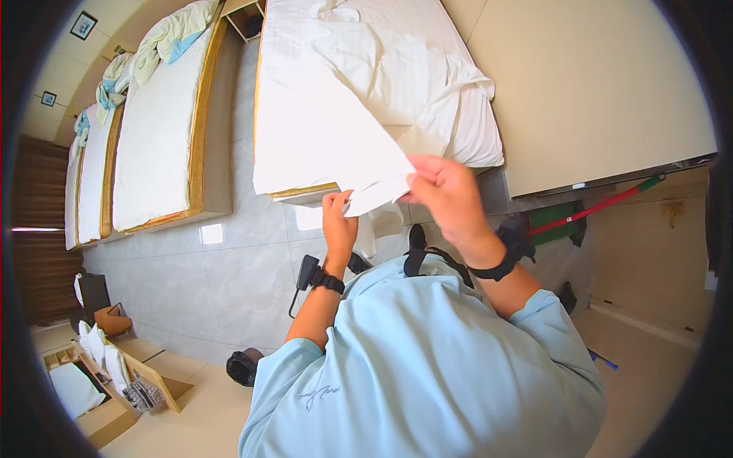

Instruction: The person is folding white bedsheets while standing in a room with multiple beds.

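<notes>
Both hands grip the near edge of a white bed sheet [366, 154]. My left hand [340, 220] pinches it at the lower left. To its right, my right hand [444, 192] holds a folded corner between thumb and fingers. Between the hands the cloth is raised above the foot of the bed, and a loose end hangs down towards my feet. Farther up, the sheet lies crumpled across the white mattress [275, 114]. Its yellowish side shows along the left edge and at the foot.
More beds, such as the nearest bed [160, 137], stand to the left with bunched quilts [172, 43]. A cream panel [590, 97] borders the right side. Behind it is a red pole [595, 209]. A black bin [244, 366] and a wooden desk [143, 375] are lower left.
</notes>
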A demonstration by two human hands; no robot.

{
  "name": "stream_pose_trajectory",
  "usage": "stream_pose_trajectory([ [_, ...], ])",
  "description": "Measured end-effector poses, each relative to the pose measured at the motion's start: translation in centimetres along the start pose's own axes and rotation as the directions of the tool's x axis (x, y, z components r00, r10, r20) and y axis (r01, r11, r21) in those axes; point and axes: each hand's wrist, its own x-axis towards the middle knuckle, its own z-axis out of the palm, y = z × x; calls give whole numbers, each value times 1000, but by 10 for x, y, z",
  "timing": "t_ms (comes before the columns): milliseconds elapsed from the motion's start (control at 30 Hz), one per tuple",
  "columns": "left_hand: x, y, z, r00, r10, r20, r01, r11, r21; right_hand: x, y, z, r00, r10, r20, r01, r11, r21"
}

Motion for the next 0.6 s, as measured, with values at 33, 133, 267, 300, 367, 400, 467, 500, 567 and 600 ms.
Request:
stream_pose_trajectory([
  [33, -6, -18, 6, 997, -80, -10, 80, 996, -33, 2, -15, 3, 1000, -28, 7, 28, 1000, 7],
  [133, -32, -68, 23, 981, -191, 2, 191, 981, -43, 16, -52, -4, 992, -129, 1, 129, 991, -32],
  [267, -77, -126, 40, 963, -268, 36, 269, 963, -28, 37, -111, -5, 962, -271, -34, 264, 954, -145],
  [300, -83, -132, 39, 964, -264, -12, 264, 965, -14, 41, -122, -6, 949, -313, -30, 302, 934, -193],
  [367, -89, -144, 39, 959, -275, -71, 275, 961, -7, 45, -132, -8, 943, -331, -43, 313, 922, -227],
  [400, -91, -148, 37, 941, -304, -146, 307, 952, -5, 47, -136, -9, 932, -355, -70, 329, 912, -244],
  [467, -97, -157, 26, 910, -346, -227, 354, 935, -6, 52, -148, -18, 917, -387, -93, 353, 899, -260],
  [500, -99, -163, 19, 851, -459, -256, 472, 882, -12, 57, -153, -24, 894, -430, -129, 387, 883, -266],
  [567, -102, -174, -2, 769, -535, -350, 580, 814, 31, 65, -164, -40, 882, -448, -150, 400, 877, -265],
  [600, -108, -187, -12, 762, -541, -356, 587, 809, 26, 68, -172, -47, 861, -474, -184, 421, 867, -267],
])
